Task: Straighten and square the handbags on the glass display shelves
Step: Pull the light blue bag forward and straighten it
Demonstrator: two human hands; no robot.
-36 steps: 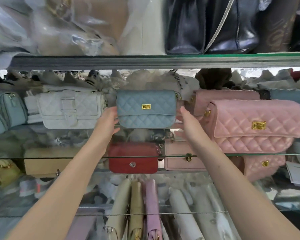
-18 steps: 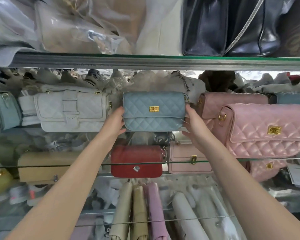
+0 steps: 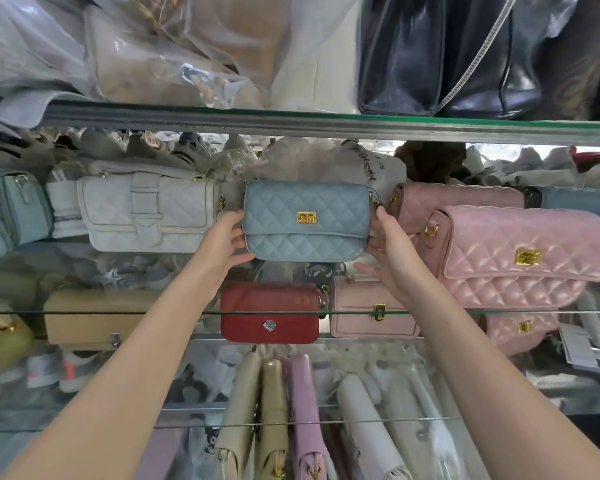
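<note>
One wide-angle head-worn camera faces the glass shelves head-on and close, looking slightly down over the middle shelf's front edge.
</note>
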